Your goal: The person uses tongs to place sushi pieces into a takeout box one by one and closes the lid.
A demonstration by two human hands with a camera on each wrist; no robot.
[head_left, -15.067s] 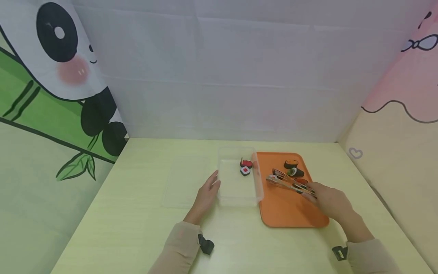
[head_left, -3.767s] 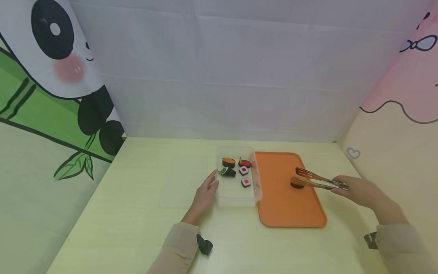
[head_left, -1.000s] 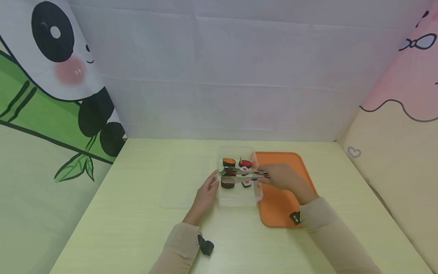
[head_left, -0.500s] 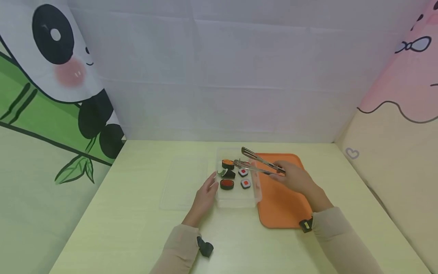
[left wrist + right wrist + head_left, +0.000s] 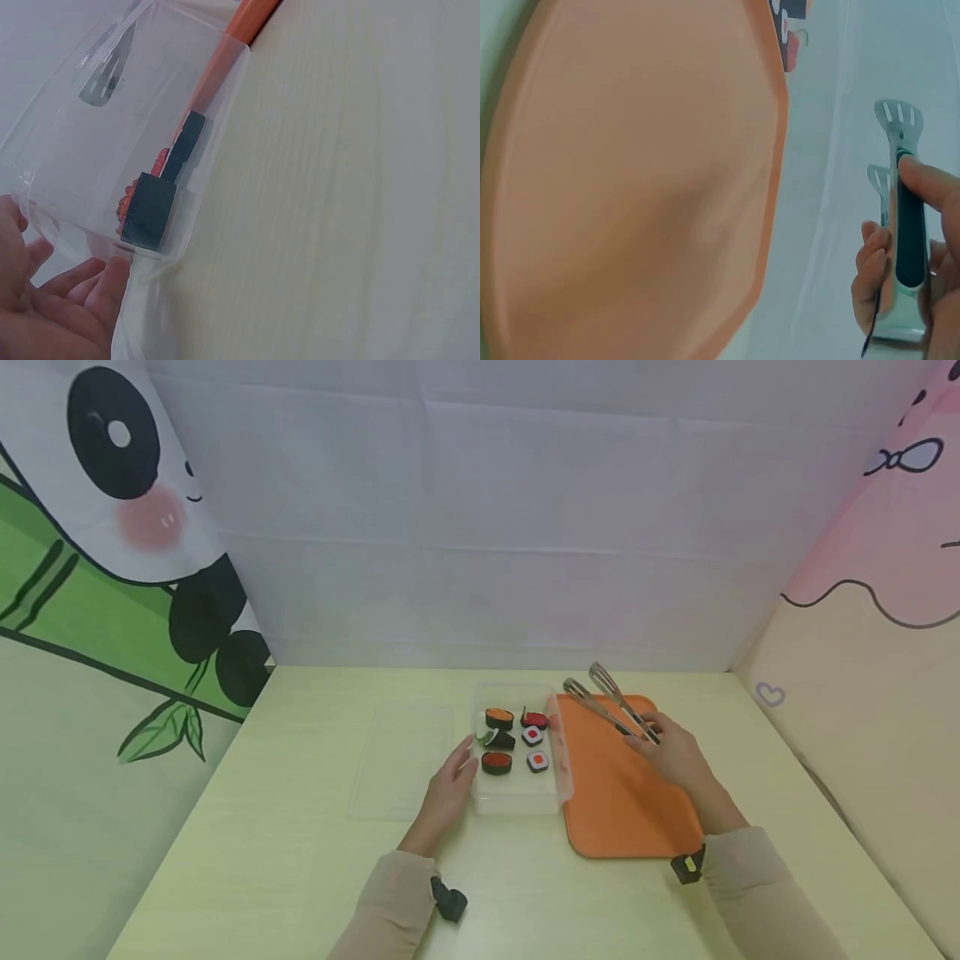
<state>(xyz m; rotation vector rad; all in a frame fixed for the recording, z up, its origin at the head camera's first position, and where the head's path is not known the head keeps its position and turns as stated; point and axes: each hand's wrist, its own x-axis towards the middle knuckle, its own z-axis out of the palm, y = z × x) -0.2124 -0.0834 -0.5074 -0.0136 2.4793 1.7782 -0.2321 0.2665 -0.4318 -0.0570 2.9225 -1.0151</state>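
Over pale tabletop [image 5: 262, 827], right hand [image 5: 670, 754] grips splayed tongs [image 5: 626, 704], best held off the box [image 5: 517, 790]; left hand [image 5: 447, 783], relaxed against it, should steady.

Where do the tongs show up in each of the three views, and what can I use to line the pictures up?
Head: right of centre, the tongs in the right hand, tips pointing away from the person.
Left wrist: upper left, what looks like one slotted tip, apparently seen through the clear container.
Right wrist: right side, gripped in the hand, slotted tips upward.
Shared landmark: the orange tray, only a strip in the left wrist view.
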